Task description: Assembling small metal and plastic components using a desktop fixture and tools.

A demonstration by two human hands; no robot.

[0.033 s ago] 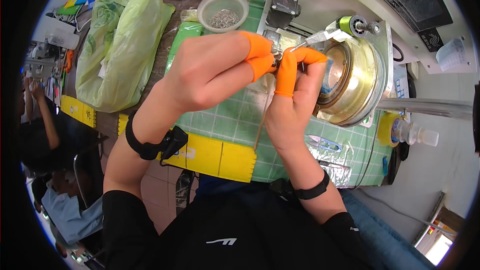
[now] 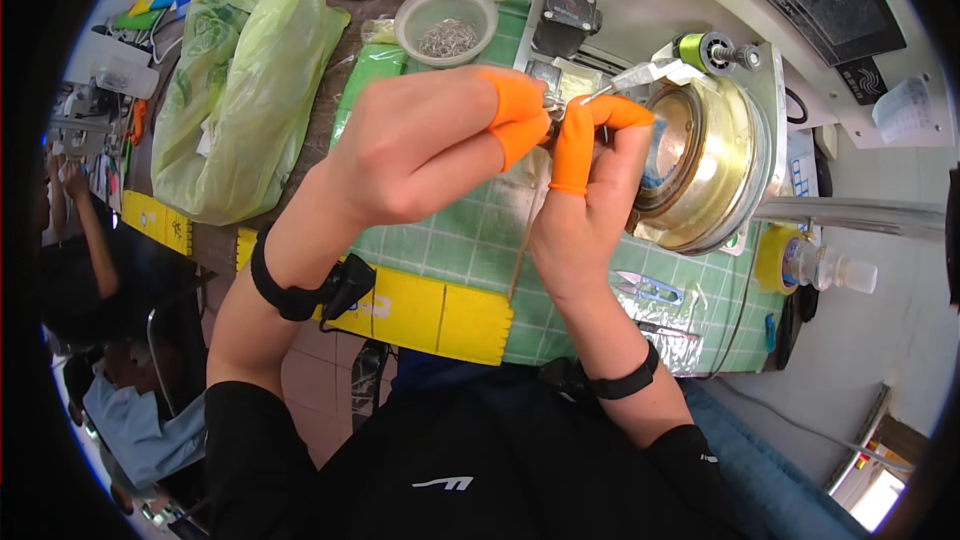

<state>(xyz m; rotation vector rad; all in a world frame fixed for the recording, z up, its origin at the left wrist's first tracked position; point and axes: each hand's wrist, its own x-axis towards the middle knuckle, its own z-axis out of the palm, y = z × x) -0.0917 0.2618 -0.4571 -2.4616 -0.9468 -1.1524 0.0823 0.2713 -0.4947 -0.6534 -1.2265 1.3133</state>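
My left hand [image 2: 415,145], with orange finger cots on its thumb and forefinger, is closed in a pinch at a small metal piece [image 2: 552,102] by the machine. Close beside it, my right hand [image 2: 590,210] also wears orange cots and has its fingertips pressed together. What lies between the fingertips is too small and hidden to name. A thin brownish cord [image 2: 524,245] hangs below the fingertips toward the yellow ruled strip [image 2: 430,315]. A slim white-tipped arm [image 2: 630,77] of the machine points at my right fingertips.
Right of my hands stands a round clear drum [image 2: 725,160] with a green thread spool [image 2: 700,50] above. A bowl [image 2: 488,15] of small metal bits sits behind. Thread snips [image 2: 650,287] lie on the green mat [image 2: 440,250]. A yellow-green plastic bag [image 2: 240,90] fills the left.
My left fingertips have shifted very slightly at the small metal piece. Nothing else visibly differs.
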